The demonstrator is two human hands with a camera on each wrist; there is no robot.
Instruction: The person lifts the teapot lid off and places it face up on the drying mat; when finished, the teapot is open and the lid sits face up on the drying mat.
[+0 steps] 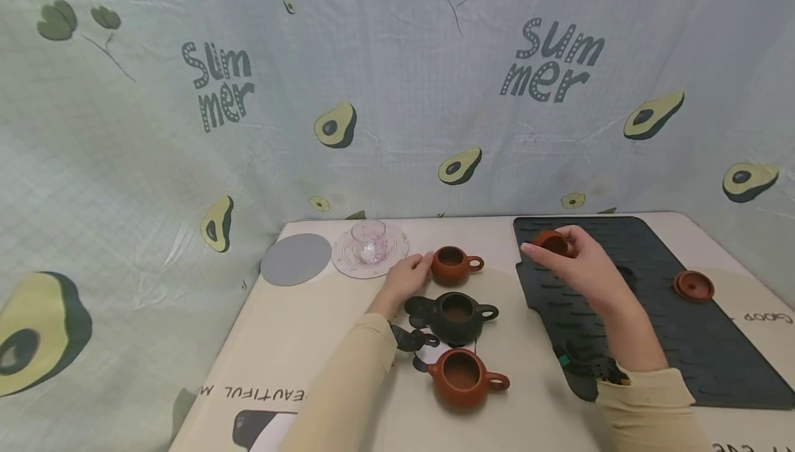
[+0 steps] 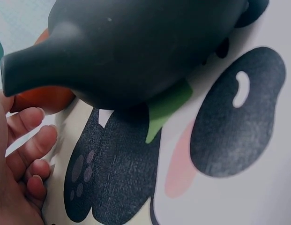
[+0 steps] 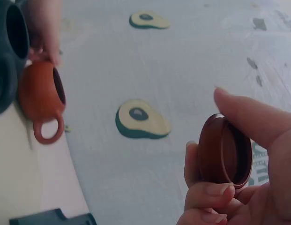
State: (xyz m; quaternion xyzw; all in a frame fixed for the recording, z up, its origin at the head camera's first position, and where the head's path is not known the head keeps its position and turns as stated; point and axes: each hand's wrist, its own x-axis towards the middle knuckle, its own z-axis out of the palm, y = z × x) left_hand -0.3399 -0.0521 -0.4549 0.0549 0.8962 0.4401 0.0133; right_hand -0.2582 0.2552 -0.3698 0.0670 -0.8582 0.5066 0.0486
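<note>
A small brown lid (image 1: 551,241) is pinched between thumb and curled fingers of the right hand (image 1: 584,267), held clear above the dark mat (image 1: 658,341). The far brown teapot (image 1: 451,263) is touched at its spout side by the relaxed fingers of the left hand (image 1: 406,278), nothing being grasped. The dark teapot (image 1: 456,315) stands just behind that hand, toward the wrist.

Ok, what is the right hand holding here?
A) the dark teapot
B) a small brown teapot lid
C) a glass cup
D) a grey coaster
B: the right hand pinches a small brown lid above the dark mat, its hollow underside showing in the right wrist view.
</note>
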